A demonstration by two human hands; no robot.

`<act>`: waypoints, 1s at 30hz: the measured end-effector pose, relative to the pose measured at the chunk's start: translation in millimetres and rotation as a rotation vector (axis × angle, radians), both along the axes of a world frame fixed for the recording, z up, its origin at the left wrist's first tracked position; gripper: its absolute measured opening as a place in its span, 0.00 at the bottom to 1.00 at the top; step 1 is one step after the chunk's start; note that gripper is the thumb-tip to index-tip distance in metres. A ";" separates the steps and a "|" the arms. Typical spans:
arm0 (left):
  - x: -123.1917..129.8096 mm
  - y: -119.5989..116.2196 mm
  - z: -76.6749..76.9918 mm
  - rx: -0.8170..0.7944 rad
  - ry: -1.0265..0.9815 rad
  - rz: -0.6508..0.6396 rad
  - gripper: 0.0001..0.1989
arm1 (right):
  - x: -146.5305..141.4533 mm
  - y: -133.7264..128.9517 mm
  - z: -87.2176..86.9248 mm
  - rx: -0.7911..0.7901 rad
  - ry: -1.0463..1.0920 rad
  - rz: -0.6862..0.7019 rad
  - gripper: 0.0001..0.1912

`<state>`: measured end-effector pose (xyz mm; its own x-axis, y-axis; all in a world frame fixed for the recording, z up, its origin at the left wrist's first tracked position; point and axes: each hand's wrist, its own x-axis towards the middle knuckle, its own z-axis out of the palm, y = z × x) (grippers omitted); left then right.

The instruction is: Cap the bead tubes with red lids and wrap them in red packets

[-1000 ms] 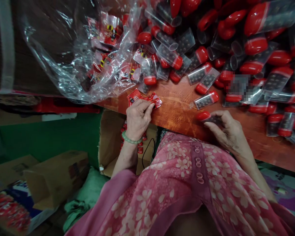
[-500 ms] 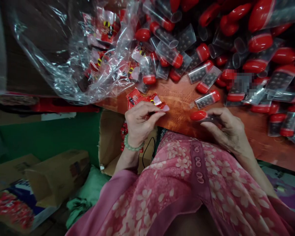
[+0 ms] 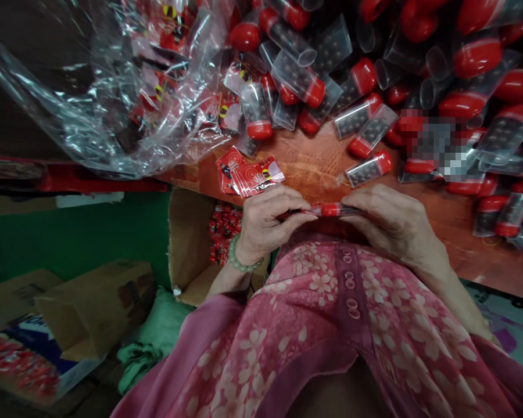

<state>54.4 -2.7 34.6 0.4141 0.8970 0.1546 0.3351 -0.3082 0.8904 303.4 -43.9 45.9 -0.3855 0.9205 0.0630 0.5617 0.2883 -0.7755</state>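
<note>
My right hand pinches a clear tube with a red cap, its capped end turned toward the left. Opposite it, my left hand has thumb and fingers closed on a small printed label, seen almost edge-on and mostly hidden by the fingers. Label and cap meet or overlap between the two hands; I cannot tell how far one covers the other. A few red printed labels lie on the table just beyond my left hand.
Many red-capped tubes of dark balls are heaped across the orange-brown table. A clear plastic bag of printed labels lies at the left. Below the table edge stands a cardboard box holding red pieces; more boxes are lower left.
My hands have come together: the left moved right with its label, the right moved left with the tube. The label now meets the red cap. The view has shifted slightly.
</note>
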 end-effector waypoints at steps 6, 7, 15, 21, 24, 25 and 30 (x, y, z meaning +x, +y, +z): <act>1.1 -0.9 -7.1 -0.078 0.000 -0.067 0.10 | 1.7 0.5 3.7 -0.085 -0.122 0.097 0.11; 1.4 -1.2 -8.8 -0.086 -0.002 -0.087 0.09 | 1.4 1.8 3.9 -0.083 -0.127 0.123 0.11; 2.7 -0.6 -14.2 -0.207 0.001 -0.172 0.09 | 5.4 13.3 3.4 -0.244 0.068 0.158 0.09; 4.6 3.3 -13.0 -0.373 0.001 -0.250 0.11 | 1.4 15.6 2.5 -0.344 0.088 0.127 0.10; 6.1 8.4 -13.2 -0.455 0.005 -0.284 0.11 | -1.9 14.5 -1.0 -0.402 0.138 0.090 0.10; 6.3 10.6 -13.3 -0.496 -0.002 -0.296 0.11 | -2.6 13.9 -3.3 -0.423 0.162 0.071 0.10; 8.4 18.4 -12.8 -0.711 0.020 -0.286 0.15 | -2.2 11.2 -18.9 -0.499 0.274 -0.024 0.17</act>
<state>62.8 15.7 21.8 0.6417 0.6353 -0.4297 0.3464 0.2598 0.9014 301.2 -32.7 27.1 -0.3953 0.8727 -0.2866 0.3224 -0.1603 -0.9329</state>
